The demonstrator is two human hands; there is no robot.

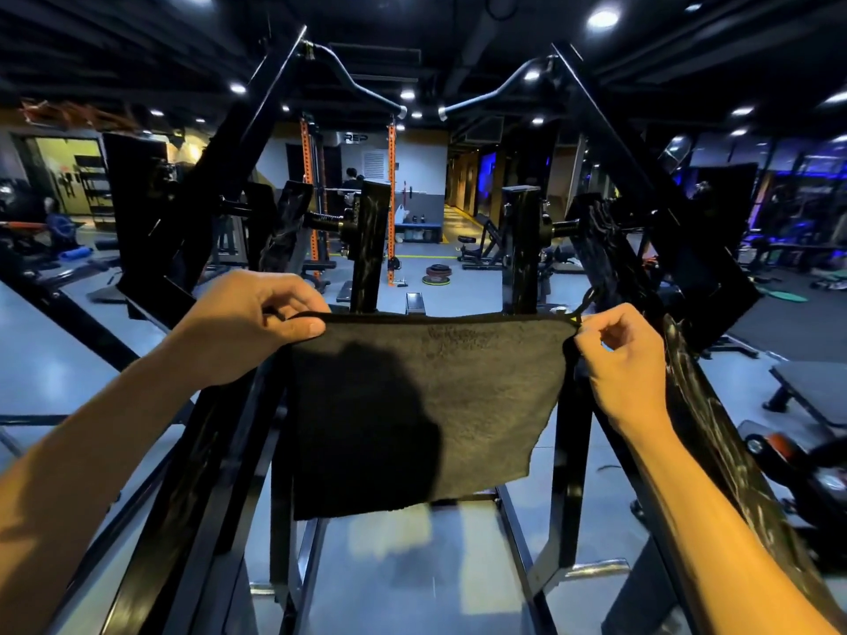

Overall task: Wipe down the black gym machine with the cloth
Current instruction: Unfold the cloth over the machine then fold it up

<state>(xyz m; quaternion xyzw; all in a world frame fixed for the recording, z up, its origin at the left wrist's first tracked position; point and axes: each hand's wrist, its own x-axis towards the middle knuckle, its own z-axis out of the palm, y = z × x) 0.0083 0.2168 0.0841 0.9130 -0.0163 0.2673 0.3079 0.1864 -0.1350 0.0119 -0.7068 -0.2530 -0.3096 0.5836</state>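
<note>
A dark grey cloth point(458, 387) hangs spread flat in front of me, held by its two top corners. My left hand point(256, 323) pinches the top left corner between thumb and fingers. My right hand point(623, 355) pinches the top right corner, where a small loop and a yellow tag show. The black gym machine point(522, 249) stands right behind and around the cloth: two upright posts, slanted arms on both sides, two curved handles point(366, 89) overhead. The cloth hides the machine's middle part. The cloth hangs in the air in front of the frame.
The machine's lower black frame bars point(284, 497) run under my arms over a grey floor. An orange rack point(392, 199) and a person stand far behind. Weight plates point(435, 275) lie on the floor ahead. A bench point(811, 391) stands at the right.
</note>
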